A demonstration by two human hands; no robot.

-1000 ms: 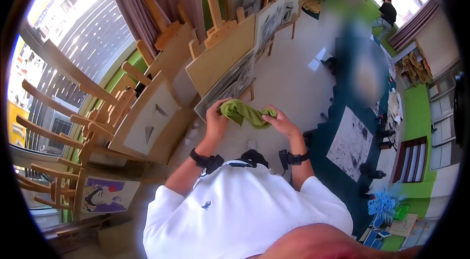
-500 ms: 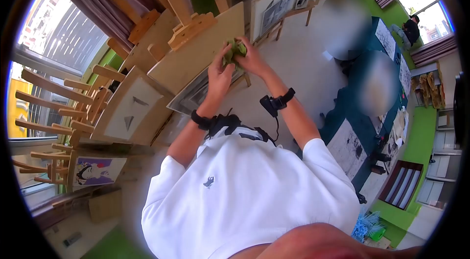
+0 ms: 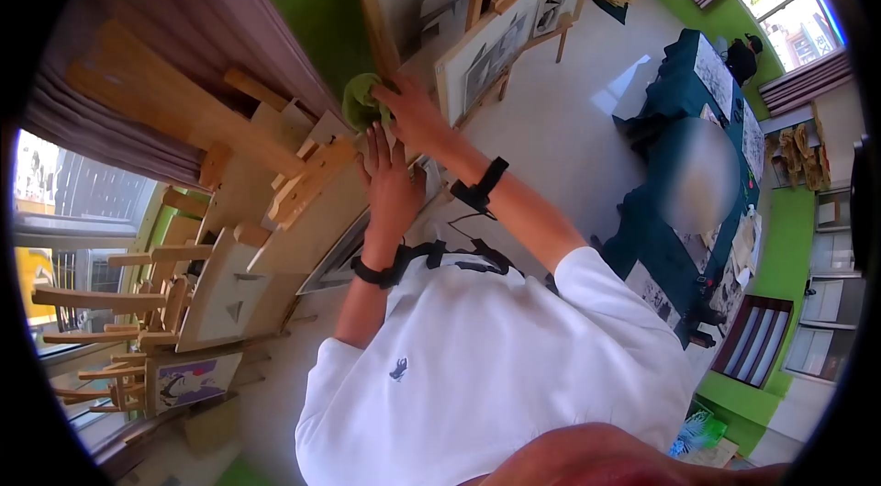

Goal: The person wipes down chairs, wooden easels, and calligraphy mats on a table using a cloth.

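Observation:
A crumpled green cloth [image 3: 361, 100] is gripped in my right hand [image 3: 420, 122], against the upper part of a wooden easel with a drawing board [image 3: 303, 224]. Just below it, my left hand [image 3: 393, 188] has its fingers stretched out and apart, the tips close to the cloth's lower edge. Whether those fingertips touch the cloth or the board, I cannot tell. The easel's wooden clamp [image 3: 312, 181] lies left of my left hand. Behind my wrists, part of a framed grey drawing [image 3: 335, 256] shows.
Easels with pencil drawings [image 3: 491, 45] stand ahead. More easels [image 3: 119, 298] crowd the left by the window. At right runs a long table with a dark green cloth [image 3: 674, 87], bearing ink paintings. A person in dark clothes [image 3: 741, 59] is at its far end.
Both hands held the bunched cloth together before. Now the right hand has carried it left and forward onto the easel, and the left hand has let go and spread its fingers. The view has turned left.

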